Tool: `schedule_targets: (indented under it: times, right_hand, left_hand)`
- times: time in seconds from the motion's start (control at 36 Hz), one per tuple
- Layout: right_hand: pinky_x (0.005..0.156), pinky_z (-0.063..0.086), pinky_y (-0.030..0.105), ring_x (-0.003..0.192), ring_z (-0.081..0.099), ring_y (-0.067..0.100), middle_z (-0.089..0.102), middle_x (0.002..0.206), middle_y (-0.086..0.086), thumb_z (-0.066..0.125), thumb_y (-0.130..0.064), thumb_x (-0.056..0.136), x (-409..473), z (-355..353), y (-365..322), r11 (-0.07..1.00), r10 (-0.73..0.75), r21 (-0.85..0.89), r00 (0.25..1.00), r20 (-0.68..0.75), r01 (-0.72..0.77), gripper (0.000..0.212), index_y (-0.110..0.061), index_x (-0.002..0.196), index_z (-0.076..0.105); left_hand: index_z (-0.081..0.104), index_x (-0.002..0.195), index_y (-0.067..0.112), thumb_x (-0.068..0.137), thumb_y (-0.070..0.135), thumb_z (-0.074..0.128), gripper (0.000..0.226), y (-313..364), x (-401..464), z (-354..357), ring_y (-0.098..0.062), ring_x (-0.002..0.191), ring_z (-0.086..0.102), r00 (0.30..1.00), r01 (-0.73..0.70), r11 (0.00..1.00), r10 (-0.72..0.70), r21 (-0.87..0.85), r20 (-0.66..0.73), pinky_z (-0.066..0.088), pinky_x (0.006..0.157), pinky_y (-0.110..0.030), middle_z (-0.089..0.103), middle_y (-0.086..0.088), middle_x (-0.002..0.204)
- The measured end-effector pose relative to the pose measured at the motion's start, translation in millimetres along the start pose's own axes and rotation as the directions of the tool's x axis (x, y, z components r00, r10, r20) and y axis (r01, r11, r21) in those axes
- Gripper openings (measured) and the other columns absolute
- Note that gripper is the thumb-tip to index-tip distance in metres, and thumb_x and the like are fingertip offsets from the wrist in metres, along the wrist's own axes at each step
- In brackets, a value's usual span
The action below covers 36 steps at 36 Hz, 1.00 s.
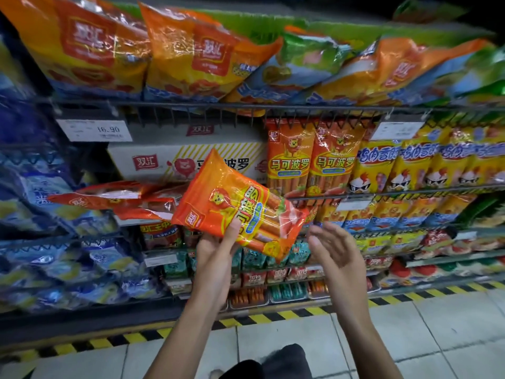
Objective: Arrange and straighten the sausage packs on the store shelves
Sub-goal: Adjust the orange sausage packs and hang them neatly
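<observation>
Left blue packs (pixel 32 242) blurred.

Pale tiled floor (pixel 426 332), wire shelving (pixel 246 105)

The sausage pack (pixel 235 206) in the left hand (pixel 216 258) is orange with a yellow middle, a lion picture, a red logo square and a small blue label. Two upright packs (pixel 314 157) on the shelf have the same orange and yellow pattern. Beside them, the chicken packs (pixel 426 165) are yellow with blue lettering and white cartoon chickens. The carton (pixel 188 160) is white with yellow stripes and a red logo. The big bags (pixel 136 50) above are orange and yellow. The floor edge (pixel 273 315) has yellow and black stripes, and the floor tiles (pixel 410 337) are pale grey.
</observation>
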State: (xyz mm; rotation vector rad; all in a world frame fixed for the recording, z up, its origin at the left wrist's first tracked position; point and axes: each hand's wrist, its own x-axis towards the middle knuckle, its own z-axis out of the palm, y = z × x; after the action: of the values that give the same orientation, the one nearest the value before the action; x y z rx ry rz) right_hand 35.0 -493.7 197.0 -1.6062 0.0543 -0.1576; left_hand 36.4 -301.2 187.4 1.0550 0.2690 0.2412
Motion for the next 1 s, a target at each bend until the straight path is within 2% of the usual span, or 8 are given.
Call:
schedule_targets:
  times: [0.06, 0.14, 0.28, 0.39, 0.5, 0.69, 0.83, 1.0]
  right_hand:
    - [0.103, 0.051, 0.032, 0.125, 0.06, 0.009, 0.065, 0.131, -0.008, 0.071, -0.024, 0.088, 8, 4, -3, 0.995, -0.093, -0.028, 0.994, 0.065, 0.095, 0.055, -0.025, 0.14, 0.05]
    - [0.111, 0.043, 0.035, 0.138, 0.047, 0.006, 0.054, 0.144, -0.015, 0.072, -0.031, 0.088, 19, 14, -9, 0.981, -0.166, -0.075, 0.973, 0.161, 0.18, 0.071, -0.03, 0.151, 0.038]
    - [0.117, 0.035, 0.03, 0.144, 0.037, 0.001, 0.043, 0.154, -0.018, 0.073, -0.033, 0.088, 38, 29, -10, 0.97, -0.151, -0.136, 0.936, 0.319, 0.203, 0.084, -0.035, 0.157, 0.025]
    - [0.1, 0.044, 0.012, 0.13, 0.052, -0.005, 0.056, 0.138, -0.029, 0.074, -0.029, 0.089, 46, 37, -4, 0.974, -0.074, -0.16, 0.893, 0.444, 0.16, 0.065, -0.034, 0.146, 0.043]
    - [0.09, 0.051, 0.016, 0.115, 0.065, 0.003, 0.07, 0.119, -0.021, 0.072, -0.02, 0.089, 52, 43, 4, 0.976, -0.076, -0.147, 0.881, 0.466, 0.162, 0.038, -0.026, 0.125, 0.062]
    - [0.1, 0.053, 0.034, 0.122, 0.063, 0.009, 0.068, 0.128, -0.015, 0.069, -0.024, 0.092, 66, 49, 4, 0.956, -0.124, -0.181, 0.878, 0.461, 0.23, 0.044, -0.024, 0.134, 0.06]
    - [0.099, 0.053, 0.032, 0.121, 0.062, 0.006, 0.066, 0.13, -0.019, 0.066, -0.027, 0.095, 76, 55, 3, 0.948, -0.137, -0.194, 0.873, 0.469, 0.253, 0.047, -0.023, 0.141, 0.055]
    - [0.102, 0.049, 0.025, 0.121, 0.059, 0.001, 0.065, 0.123, -0.029, 0.062, -0.028, 0.095, 89, 61, -5, 0.945, -0.189, -0.164, 0.882, 0.431, 0.283, 0.04, -0.033, 0.133, 0.054]
  left_hand:
    - [0.066, 0.122, 0.022, 0.088, 0.028, 0.066, 0.034, 0, 3, -5, -0.024, 0.122, 0.065, 1.0, -0.012, 0.999, 0.012, 0.039, -0.007, 0.05, 0.1, -0.041, 0.071, -0.002, 0.128]
    - [0.068, 0.12, 0.018, 0.088, 0.037, 0.078, 0.038, 3, 5, -9, -0.028, 0.121, 0.065, 0.999, -0.035, 0.995, 0.035, 0.099, 0.002, 0.047, 0.108, -0.052, 0.072, -0.005, 0.126]
    - [0.074, 0.108, 0.024, 0.085, 0.03, 0.078, 0.024, 14, 9, -9, -0.02, 0.112, 0.07, 0.994, -0.094, 0.981, 0.084, 0.171, 0.068, 0.055, 0.093, -0.033, 0.076, 0.0, 0.115]
    - [0.067, 0.118, 0.026, 0.083, 0.03, 0.074, 0.036, 24, 12, -4, -0.009, 0.102, 0.072, 0.99, -0.122, 0.958, 0.097, 0.261, 0.104, 0.058, 0.079, -0.024, 0.076, 0.009, 0.11]
    - [0.065, 0.119, 0.029, 0.084, 0.029, 0.074, 0.036, 30, 20, -4, -0.003, 0.096, 0.072, 0.987, -0.144, 0.933, 0.112, 0.33, 0.115, 0.056, 0.072, -0.019, 0.076, 0.016, 0.105]
    - [0.063, 0.125, 0.028, 0.094, 0.02, 0.069, 0.033, 35, 35, -7, -0.003, 0.107, 0.069, 0.975, -0.181, 0.915, 0.119, 0.361, 0.186, 0.056, 0.082, -0.02, 0.074, 0.016, 0.114]
    - [0.061, 0.126, 0.03, 0.095, 0.022, 0.065, 0.032, 41, 47, -7, -0.003, 0.117, 0.065, 0.966, -0.185, 0.922, 0.108, 0.341, 0.234, 0.052, 0.094, -0.02, 0.071, 0.018, 0.122]
    - [0.058, 0.136, 0.015, 0.1, 0.011, 0.06, 0.036, 45, 60, -6, -0.004, 0.123, 0.062, 0.949, -0.245, 0.907, 0.153, 0.343, 0.274, 0.048, 0.097, -0.016, 0.069, 0.013, 0.129]
